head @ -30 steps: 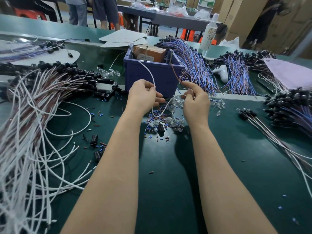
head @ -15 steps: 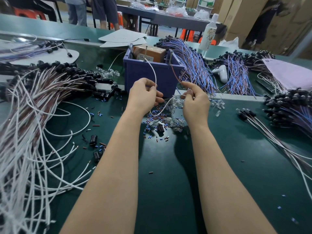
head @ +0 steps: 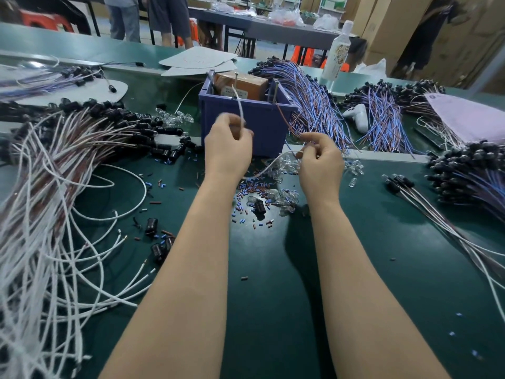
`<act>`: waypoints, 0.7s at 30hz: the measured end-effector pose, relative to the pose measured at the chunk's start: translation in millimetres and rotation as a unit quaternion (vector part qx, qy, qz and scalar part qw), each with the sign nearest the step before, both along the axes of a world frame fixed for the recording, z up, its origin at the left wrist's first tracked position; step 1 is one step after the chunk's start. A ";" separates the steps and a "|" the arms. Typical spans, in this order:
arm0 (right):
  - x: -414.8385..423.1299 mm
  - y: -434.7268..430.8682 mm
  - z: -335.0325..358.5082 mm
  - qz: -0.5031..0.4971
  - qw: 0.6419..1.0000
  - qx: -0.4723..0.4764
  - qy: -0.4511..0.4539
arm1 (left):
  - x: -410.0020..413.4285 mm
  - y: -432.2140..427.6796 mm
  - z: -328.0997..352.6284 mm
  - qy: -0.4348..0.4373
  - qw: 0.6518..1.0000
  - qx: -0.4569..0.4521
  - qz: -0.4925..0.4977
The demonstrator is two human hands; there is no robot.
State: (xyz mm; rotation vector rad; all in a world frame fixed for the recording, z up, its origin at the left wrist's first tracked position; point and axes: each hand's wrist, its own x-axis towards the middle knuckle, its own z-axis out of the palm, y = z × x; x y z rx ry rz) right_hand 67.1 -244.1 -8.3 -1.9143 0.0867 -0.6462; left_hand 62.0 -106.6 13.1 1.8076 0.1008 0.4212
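Mid-join, likely — left hand point(head: 228, 151) grips white wire point(head: 239, 106), right hand point(head: 321, 165) pinches its end before blue bin point(head: 266, 129); loose wires point(head: 82, 242) pending.

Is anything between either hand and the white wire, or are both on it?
Nothing visible is in the way. The left hand grips the white wire, and the right hand pinches it further along, together with a brown wire. The blue bin stands behind both hands.

Two hands point(head: 228, 151) point(head: 321, 166), one held wire point(head: 269, 165), one bin point(head: 262, 124)
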 end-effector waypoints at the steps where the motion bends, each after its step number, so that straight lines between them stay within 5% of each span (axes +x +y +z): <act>1: 0.2 -1.4 2.3 -0.013 1.000 0.012 -0.001 | -1.8 -0.1 4.1 -0.022 0.997 0.056 0.055; 5: -5.3 -4.5 19.1 0.009 0.998 0.057 -0.004 | -21.7 -0.8 36.8 -0.136 0.925 0.260 0.242; 8: -13.1 3.5 32.9 0.173 0.983 0.050 0.035 | -30.4 -9.0 60.1 -0.192 0.913 0.341 0.119; 12: -18.7 17.0 28.9 0.326 0.940 0.035 0.094 | -31.3 -16.1 50.3 0.018 0.901 0.410 -0.141; 17: -16.6 7.0 15.2 0.404 0.894 0.052 0.188 | -25.3 2.4 25.1 0.147 0.894 0.384 -0.179; 21: -11.0 -6.4 16.1 0.361 0.904 0.034 0.227 | -20.5 11.5 14.0 0.131 0.913 0.346 -0.173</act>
